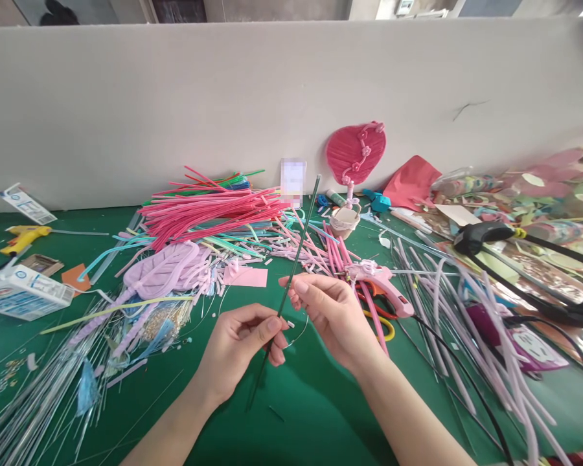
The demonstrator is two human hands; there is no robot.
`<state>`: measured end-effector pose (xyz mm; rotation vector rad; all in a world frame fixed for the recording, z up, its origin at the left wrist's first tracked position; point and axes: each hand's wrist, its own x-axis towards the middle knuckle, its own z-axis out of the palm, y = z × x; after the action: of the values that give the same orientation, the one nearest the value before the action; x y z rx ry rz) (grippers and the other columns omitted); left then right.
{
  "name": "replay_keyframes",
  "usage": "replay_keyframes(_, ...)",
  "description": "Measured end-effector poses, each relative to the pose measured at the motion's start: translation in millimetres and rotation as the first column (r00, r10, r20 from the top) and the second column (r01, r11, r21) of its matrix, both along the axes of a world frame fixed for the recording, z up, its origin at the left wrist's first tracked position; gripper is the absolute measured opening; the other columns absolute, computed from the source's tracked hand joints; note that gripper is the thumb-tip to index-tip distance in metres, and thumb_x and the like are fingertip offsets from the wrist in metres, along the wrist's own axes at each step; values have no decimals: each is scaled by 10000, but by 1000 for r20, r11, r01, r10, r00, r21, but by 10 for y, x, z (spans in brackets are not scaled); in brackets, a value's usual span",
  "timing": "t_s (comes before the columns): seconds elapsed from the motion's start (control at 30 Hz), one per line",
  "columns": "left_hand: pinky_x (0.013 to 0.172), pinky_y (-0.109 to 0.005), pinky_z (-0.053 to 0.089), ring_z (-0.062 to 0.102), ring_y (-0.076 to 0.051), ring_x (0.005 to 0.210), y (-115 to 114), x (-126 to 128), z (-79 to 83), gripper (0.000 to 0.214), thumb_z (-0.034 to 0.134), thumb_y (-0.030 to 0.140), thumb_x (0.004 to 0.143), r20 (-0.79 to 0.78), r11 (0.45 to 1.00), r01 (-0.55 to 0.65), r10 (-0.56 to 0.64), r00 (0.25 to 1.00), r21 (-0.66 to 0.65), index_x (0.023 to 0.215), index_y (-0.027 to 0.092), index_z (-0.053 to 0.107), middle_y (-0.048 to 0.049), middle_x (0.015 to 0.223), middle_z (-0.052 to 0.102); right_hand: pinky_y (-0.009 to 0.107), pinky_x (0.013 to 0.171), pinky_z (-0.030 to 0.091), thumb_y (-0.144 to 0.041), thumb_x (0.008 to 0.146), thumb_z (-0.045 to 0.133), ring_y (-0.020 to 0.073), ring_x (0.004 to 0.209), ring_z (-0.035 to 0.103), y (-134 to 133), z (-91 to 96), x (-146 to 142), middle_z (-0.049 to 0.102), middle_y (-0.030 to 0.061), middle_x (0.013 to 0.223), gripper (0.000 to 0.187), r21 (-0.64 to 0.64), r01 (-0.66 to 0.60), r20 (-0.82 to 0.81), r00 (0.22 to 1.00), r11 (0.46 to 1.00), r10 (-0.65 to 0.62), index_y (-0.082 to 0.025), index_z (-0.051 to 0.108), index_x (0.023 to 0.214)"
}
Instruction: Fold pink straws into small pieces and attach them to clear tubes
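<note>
My left hand [240, 346] pinches a long dark green stem rod [298, 243] near its lower third; the rod slants up and to the right, its top near the back wall. My right hand [328, 310] is closed beside it, fingertips touching the rod a little higher and holding a thin curved wire [298, 336] that loops below. Both hands hover over the green table [311, 401], in front of a heap of pink and coloured pipe cleaners [208, 210].
A pink glue gun [383, 285] lies just right of my right hand, its black cord running forward. A lilac pipe-cleaner leaf [165, 268], a yellow glue gun [22, 238], a white box [22, 291], a pink heart fan [355, 152] and a black tool [529, 259] surround the spot.
</note>
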<state>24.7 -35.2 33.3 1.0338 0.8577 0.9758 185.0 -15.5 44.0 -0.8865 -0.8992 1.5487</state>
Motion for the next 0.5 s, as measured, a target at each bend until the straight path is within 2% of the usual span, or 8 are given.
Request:
replay_keyframes(0.2, 515, -178, 538, 638, -100, 510, -33, 21, 10, 127, 670, 275, 839, -147, 990, -82, 98, 984, 114, 787, 174, 727, 9, 617, 687, 245, 617, 452, -333, 674, 811, 115, 669, 561, -5, -50, -33, 647, 6, 703, 144, 44, 81, 35, 996, 996, -82, -214, 730, 678)
replay_keyframes(0.27, 521, -184, 547, 647, -107, 516, -49, 25, 7, 127, 659, 272, 844, -203, 973, -118, 158, 966, 198, 784, 180, 724, 14, 621, 690, 243, 616, 458, -328, 677, 809, 109, 667, 563, -7, -55, -35, 646, -1, 726, 144, 73, 73, 50, 996, 995, -77, -225, 744, 754)
replay_keyframes(0.4, 533, -184, 551, 663, -114, 533, -64, 24, -8, 122, 634, 261, 857, -304, 911, -162, 288, 908, 380, 801, 189, 714, 18, 653, 703, 260, 653, 482, -281, 597, 855, 120, 703, 573, -34, -29, -41, 644, -6, 794, 395, 121, 62, 97, 993, 991, -74, -245, 738, 972)
replay_keyframes(0.5, 536, -191, 551, 671, -122, 540, -67, 19, -31, 116, 617, 252, 864, -343, 868, -161, 348, 873, 470, 825, 193, 709, 12, 676, 714, 266, 663, 490, -292, 649, 824, 127, 718, 586, -63, -2, -63, 659, 10, 820, 246, 176, 124, 165, 974, 976, -154, -222, 739, 870)
